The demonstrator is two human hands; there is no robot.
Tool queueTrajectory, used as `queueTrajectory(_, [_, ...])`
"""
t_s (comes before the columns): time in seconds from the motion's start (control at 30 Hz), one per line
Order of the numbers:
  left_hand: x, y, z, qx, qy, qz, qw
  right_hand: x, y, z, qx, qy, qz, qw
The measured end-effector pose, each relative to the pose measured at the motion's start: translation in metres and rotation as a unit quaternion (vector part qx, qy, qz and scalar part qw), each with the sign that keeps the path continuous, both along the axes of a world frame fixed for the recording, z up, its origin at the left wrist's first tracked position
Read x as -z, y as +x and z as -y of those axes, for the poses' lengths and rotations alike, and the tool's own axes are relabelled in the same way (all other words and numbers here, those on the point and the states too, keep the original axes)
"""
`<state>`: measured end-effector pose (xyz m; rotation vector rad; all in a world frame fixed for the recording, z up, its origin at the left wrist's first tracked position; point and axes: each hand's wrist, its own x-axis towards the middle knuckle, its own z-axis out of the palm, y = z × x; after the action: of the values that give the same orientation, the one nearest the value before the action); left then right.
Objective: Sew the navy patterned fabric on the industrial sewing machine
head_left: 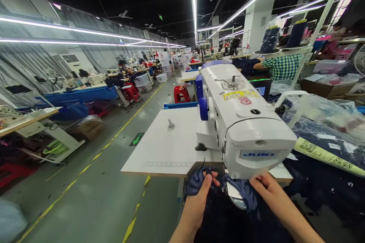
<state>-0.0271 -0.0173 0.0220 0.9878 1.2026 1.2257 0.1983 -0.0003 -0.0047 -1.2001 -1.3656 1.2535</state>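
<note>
A white sewing machine (245, 121) stands before me, its head pointing toward me. Dark navy fabric with lace-like trim (248, 193) lies over and around the machine's narrow metal arm (238, 197). On the left of the needle area, my left hand (201, 193) pinches the navy trim (196, 182) between thumb and fingers. My right hand (266, 186) is at the right of the machine head, fingers closed at the fabric's edge; its fingertips are partly hidden behind the head. The needle itself cannot be made out.
The white machine table (176, 133) has a printed ruler along its front edge. Dark garments with a yellow QR-code strip (327, 155) lie at right. Thread cones (296, 34) stand above. A red stool (181, 93) is beyond; a person in a checked shirt (282, 67) sits behind.
</note>
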Motion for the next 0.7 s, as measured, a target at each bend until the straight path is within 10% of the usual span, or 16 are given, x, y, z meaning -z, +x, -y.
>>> queueTrajectory(0.5, [0.003,-0.026,-0.014,-0.113,-0.1,0.167,0.974,-0.037,0.044,0.065,-0.02,0.059,0.047,0.997])
queueTrajectory(0.7, [0.009,-0.029,-0.009,-0.027,-0.192,0.288,0.938,0.036,0.121,0.076,0.005,-0.08,0.145,0.986])
